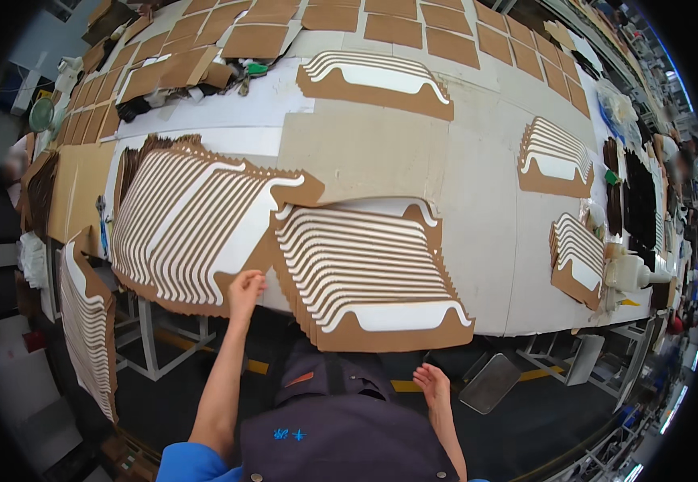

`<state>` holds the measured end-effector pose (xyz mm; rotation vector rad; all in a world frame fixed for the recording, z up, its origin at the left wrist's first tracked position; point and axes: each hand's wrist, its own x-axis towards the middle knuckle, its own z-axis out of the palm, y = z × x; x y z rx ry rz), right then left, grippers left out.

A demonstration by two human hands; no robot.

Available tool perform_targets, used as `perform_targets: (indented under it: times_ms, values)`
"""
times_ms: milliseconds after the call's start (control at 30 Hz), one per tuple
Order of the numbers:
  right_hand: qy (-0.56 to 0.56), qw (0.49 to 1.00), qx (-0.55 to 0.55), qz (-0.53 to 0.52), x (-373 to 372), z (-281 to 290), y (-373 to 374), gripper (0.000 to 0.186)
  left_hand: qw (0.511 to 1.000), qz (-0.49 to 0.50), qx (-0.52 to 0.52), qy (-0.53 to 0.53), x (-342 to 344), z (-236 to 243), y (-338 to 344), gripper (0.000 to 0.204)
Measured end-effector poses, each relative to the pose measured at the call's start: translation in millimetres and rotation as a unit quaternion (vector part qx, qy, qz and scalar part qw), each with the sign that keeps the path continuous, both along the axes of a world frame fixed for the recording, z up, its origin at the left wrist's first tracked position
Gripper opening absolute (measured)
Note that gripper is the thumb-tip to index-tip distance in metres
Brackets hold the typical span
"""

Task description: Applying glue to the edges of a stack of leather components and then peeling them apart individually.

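Brown panels bearing white, curved-ended shapes, fanned on the worktop (485, 257). The central fan (361, 269), landmark for all positions, lies in front of me. Left of it spreads the longer fan (192, 229); beyond it lies the far stack (381, 96); to its right lie two smaller stacks (555, 165). My left grip (248, 289), fingertips drawn together, is just left of it; whether it pinches a panel, I cannot tell. My right grip (435, 381), loosely spread, hangs below it.
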<state>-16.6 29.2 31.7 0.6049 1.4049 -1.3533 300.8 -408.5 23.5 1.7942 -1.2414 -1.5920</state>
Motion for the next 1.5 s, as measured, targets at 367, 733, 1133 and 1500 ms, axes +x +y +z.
perform_targets:
  times_ms: [367, 733, 1133, 1500]
  values:
    - [0.144, 0.98, 0.107, 0.082, -2, 35, -93, 0.024, 0.951, -0.107, -0.287, -0.043, -217, -50, -380, 0.03]
    - [0.17, 0.959, 0.195, 0.113, 20, 86, -160, 0.03, 0.917, -0.142, -0.201, -0.312, -340, -54, -472, 0.058]
    - [0.203, 0.954, -0.166, 0.147, -116, 91, -433, 0.027, 0.972, -0.091, -0.217, 0.0, -364, -4, -437, 0.044]
    - [-0.184, 0.81, -0.537, -0.144, -179, -18, -636, 0.044, 0.897, -0.093, -0.257, 0.348, -378, 251, -249, 0.042]
